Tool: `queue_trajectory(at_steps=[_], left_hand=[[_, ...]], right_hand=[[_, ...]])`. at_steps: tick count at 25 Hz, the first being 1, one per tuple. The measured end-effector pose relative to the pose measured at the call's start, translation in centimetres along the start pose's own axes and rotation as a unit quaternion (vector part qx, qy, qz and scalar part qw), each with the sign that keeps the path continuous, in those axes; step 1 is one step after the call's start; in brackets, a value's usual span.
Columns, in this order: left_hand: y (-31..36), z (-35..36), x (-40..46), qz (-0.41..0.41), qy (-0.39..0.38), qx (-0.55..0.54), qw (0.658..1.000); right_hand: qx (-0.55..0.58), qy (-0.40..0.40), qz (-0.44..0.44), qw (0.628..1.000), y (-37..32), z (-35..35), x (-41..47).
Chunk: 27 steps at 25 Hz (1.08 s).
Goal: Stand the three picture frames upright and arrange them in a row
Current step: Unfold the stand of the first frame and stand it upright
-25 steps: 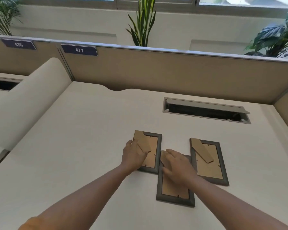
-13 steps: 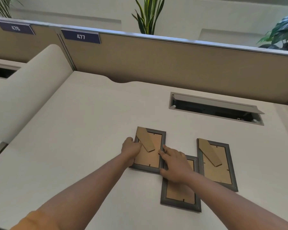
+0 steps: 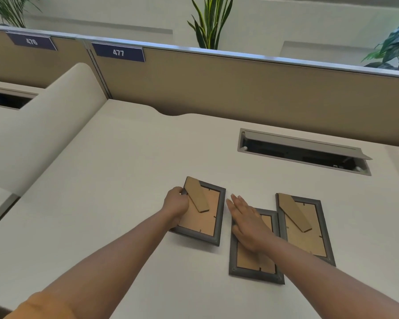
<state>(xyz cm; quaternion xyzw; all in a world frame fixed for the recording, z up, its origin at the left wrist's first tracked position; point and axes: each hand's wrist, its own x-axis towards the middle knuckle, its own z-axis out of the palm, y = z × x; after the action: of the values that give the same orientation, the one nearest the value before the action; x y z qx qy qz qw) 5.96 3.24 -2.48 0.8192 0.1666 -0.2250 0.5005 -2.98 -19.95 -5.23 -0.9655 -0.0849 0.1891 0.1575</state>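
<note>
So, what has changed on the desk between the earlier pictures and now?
The left hand slid off the cardboard stand and now grips the left edge of the left frame. The right hand flattened over the middle frame. All three frames, the right frame too, stayed face down on the desk.

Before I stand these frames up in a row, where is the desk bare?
Bare: the wide strip of desk between the partition and the frames, left of the cable slot, and the area left of the left frame. Crowded: the middle frame touches the right frame.
</note>
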Motion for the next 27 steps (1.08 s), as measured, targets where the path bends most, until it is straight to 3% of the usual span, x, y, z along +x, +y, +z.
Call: queue_trajectory(at_steps=[4,8,15,19,23,27], left_hand=[[0.4,-1.3,-0.5,-0.030,-0.046,-0.014,0.998],[2.1,-2.1,-1.9,-0.052,-0.090,0.032,0.994],[4.3,-4.3,-3.7,-0.025,-0.160,0.243,0.956],[5.7,-5.5,-4.2,-0.006,-0.204,0.262,0.943],[6.2,-6.2,-5.1,-0.026,-0.240,0.233,0.942],[5.9,-7.0,-5.4,-0.060,-0.259,0.213,0.940]], right_hand=[[-0.042,0.041,-0.035,0.998,-1.4,-1.0,0.2],[-0.015,0.076,-0.089,0.993,-3.2,-1.2,0.3],[0.239,0.079,-0.081,0.965,-4.6,-1.1,-1.0],[0.385,0.064,-0.041,0.920,-6.0,-1.5,-2.5],[0.522,0.019,-0.019,0.852,-7.2,-2.5,-3.8],[0.584,-0.007,0.043,0.811,-8.0,-2.1,-3.7]])
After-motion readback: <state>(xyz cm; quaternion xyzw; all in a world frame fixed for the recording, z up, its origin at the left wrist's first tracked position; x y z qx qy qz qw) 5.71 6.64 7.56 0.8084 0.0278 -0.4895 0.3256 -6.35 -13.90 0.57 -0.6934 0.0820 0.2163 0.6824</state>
